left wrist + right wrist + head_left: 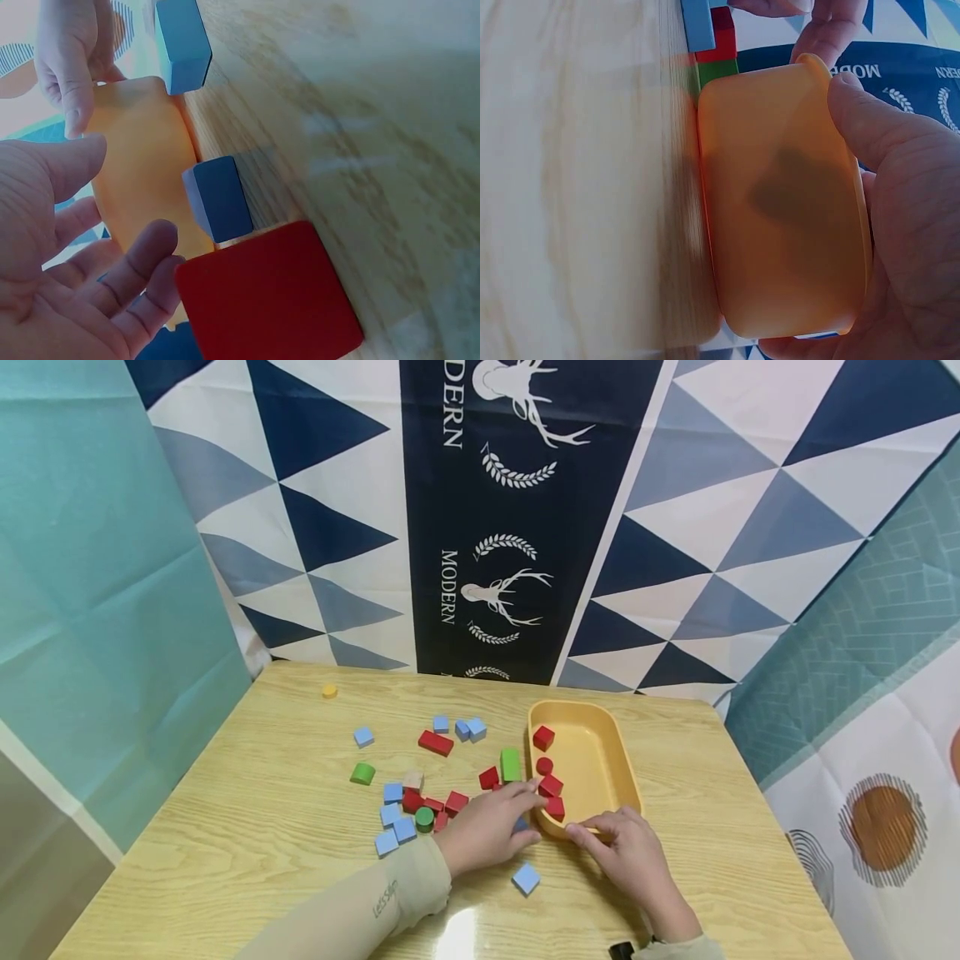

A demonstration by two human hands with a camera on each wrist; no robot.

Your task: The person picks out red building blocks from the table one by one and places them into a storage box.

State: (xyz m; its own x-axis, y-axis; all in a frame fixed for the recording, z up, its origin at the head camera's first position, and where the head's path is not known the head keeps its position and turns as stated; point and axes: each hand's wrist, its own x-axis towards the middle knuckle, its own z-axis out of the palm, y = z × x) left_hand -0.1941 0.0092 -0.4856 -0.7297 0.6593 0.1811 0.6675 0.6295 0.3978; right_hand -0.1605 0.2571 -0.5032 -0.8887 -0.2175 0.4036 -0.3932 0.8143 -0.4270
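Observation:
A yellow-orange tray (592,752) stands right of centre on the table, with several red blocks (551,786) along its left side. My right hand (626,852) grips the tray's near rim; in the right wrist view the thumb (855,94) lies over the rim. My left hand (491,827) reaches to the tray's left edge, its fingertips over the rim by a red block. In the left wrist view this hand (90,255) has loosely bent, spread fingers and nothing in its grasp. A blue block (527,879) lies just in front of it.
Left of the tray lie several blue blocks (403,829), more red ones (436,742), a green block (510,765), a green cylinder (424,819) and a green half-round block (363,773). A small yellow disc (329,692) sits at the far left. Patterned cloth hangs behind the table.

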